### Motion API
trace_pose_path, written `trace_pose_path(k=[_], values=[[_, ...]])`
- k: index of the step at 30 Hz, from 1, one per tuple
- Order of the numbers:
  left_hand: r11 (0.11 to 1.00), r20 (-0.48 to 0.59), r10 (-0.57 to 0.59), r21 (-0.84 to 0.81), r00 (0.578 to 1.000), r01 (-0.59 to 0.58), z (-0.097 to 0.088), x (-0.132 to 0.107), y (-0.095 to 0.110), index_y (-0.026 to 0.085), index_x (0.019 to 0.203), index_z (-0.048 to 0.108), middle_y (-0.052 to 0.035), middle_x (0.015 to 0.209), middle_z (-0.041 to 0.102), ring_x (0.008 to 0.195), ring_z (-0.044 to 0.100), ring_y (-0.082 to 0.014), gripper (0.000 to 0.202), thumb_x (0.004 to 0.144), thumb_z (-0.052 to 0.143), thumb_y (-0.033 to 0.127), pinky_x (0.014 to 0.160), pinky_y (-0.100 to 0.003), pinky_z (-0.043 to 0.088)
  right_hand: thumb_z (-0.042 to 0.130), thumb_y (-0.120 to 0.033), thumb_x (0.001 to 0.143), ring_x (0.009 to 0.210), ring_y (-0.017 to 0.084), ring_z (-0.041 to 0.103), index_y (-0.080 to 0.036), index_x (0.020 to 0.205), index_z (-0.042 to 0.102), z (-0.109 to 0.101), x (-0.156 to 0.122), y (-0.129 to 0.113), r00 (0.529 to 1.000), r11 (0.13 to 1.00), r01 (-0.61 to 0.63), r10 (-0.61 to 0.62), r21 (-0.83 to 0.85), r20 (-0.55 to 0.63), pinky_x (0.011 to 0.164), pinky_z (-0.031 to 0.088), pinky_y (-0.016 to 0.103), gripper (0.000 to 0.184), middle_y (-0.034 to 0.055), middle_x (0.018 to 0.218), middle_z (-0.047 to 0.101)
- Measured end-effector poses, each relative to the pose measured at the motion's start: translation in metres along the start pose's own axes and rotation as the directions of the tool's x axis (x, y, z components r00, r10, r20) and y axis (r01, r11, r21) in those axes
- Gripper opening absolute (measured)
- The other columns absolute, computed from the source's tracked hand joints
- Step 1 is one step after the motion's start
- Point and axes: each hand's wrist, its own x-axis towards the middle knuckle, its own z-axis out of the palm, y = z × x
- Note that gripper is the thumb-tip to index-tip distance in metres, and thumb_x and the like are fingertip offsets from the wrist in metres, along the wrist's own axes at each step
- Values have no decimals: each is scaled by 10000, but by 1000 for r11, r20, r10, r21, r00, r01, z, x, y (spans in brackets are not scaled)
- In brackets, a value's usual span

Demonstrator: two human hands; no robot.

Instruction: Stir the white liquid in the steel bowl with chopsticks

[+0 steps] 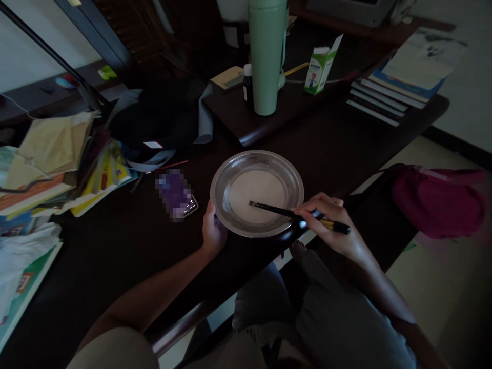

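Note:
A round metal plate (292,182) holding a pale white layer sits near the front edge of a dark wooden desk (126,241). My left hand (212,230) grips the plate's near left rim, fingers curled on it. My right hand (330,225) is closed around a pair of dark chopsticks (274,208) with gold-banded ends; their tips rest in the white layer near the plate's middle.
A phone (177,196) lies just left of the plate. Piled books and papers (57,164) fill the left side. A green flask (266,56), small bottle (248,84), carton (320,66) and stacked books (400,82) stand behind. A magenta bag (438,202) rests at the right.

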Motion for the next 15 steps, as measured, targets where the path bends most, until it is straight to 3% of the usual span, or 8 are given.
trace_pose_path(k=[8,15], values=[[1000,-11,6,0,1000,-6,0,-3,3,248,1158,818,-63,1181,840,1196,768,-310,406,906,757,560,1076,-445,605,596,-418,1072,945,266,730,-318,948,794,35,17,8,992,995,12,-24,-96,-125,928,397,505,254,11,998,874],[1000,1,5,18,1000,-5,-2,-2,4,251,1125,820,-71,1200,836,1219,759,-328,403,904,750,580,1090,-481,603,611,-402,1044,934,274,750,-311,895,791,22,15,10,975,991,-28,-2,-132,-222,945,423,522,251,19,989,879]])
